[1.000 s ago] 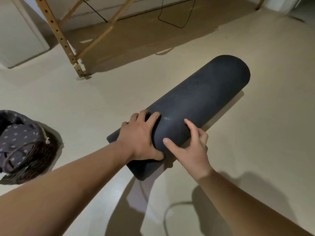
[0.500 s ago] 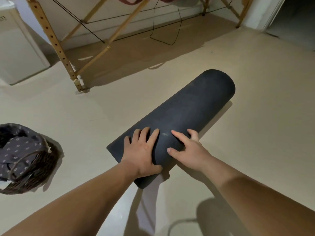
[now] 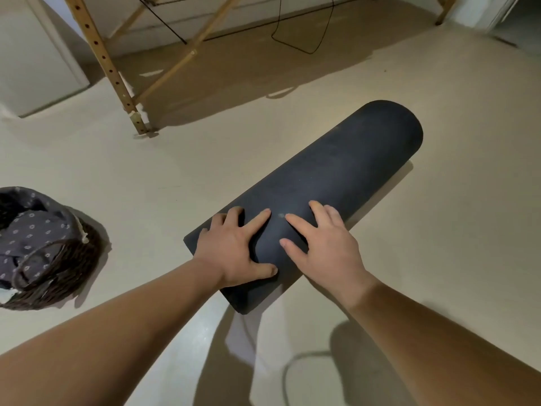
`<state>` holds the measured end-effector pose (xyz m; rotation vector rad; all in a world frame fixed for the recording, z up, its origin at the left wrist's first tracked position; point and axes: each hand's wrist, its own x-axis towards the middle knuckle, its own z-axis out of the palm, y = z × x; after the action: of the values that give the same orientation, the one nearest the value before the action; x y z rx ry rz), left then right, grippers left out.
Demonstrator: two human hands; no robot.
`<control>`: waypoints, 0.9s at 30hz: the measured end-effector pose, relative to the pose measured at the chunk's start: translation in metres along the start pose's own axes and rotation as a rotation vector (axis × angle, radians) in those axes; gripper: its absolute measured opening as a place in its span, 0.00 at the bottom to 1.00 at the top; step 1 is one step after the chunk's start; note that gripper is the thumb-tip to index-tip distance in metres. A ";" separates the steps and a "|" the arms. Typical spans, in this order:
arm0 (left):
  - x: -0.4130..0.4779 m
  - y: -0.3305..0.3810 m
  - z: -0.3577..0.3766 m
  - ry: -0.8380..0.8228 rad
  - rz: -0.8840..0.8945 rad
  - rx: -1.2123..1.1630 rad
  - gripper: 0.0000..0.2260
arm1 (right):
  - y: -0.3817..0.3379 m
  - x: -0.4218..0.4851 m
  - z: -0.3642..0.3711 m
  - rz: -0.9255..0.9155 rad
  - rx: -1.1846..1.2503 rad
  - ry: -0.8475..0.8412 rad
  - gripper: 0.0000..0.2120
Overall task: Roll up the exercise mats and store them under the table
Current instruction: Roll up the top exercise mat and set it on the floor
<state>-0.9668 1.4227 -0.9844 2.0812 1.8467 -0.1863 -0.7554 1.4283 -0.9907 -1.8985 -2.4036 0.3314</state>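
A dark rolled-up exercise mat [image 3: 336, 174] lies on the beige floor, running diagonally from near centre to upper right. My left hand [image 3: 234, 250] rests flat on the roll's near end, fingers spread and thumb along its near side. My right hand [image 3: 319, 244] lies flat beside it on top of the roll, fingers straight and pointing up-left. Both palms press on the mat. The wooden legs of a folding table [image 3: 117, 74] stand at the upper left, with shaded floor beneath the table behind them.
A dark wicker basket [image 3: 55, 268] with patterned fabric sits on the floor at the left. A white cabinet [image 3: 35, 63] stands at the far left. A black cable [image 3: 304, 39] hangs down under the table. A doorway opens at the upper right.
My right hand has moved from the roll's near side up onto its top and flattened. The left hand's fingers have straightened. The view has shifted a little.
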 end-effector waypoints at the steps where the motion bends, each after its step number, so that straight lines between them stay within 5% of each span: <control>1: 0.000 0.001 0.008 0.001 -0.003 -0.003 0.52 | 0.002 -0.003 0.007 -0.009 -0.024 0.007 0.28; 12: 0.004 0.000 0.013 -0.104 -0.020 -0.009 0.51 | 0.003 0.000 0.014 0.020 0.026 -0.073 0.29; 18: -0.009 0.001 -0.022 0.073 0.024 -0.029 0.49 | 0.003 -0.009 -0.002 0.039 0.166 -0.057 0.32; 27: -0.009 0.031 -0.040 0.171 0.142 0.010 0.33 | 0.010 -0.018 -0.024 0.130 0.252 -0.095 0.25</control>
<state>-0.9430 1.4253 -0.9392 2.2876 1.7841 0.0196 -0.7373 1.4164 -0.9676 -1.9652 -2.1725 0.7114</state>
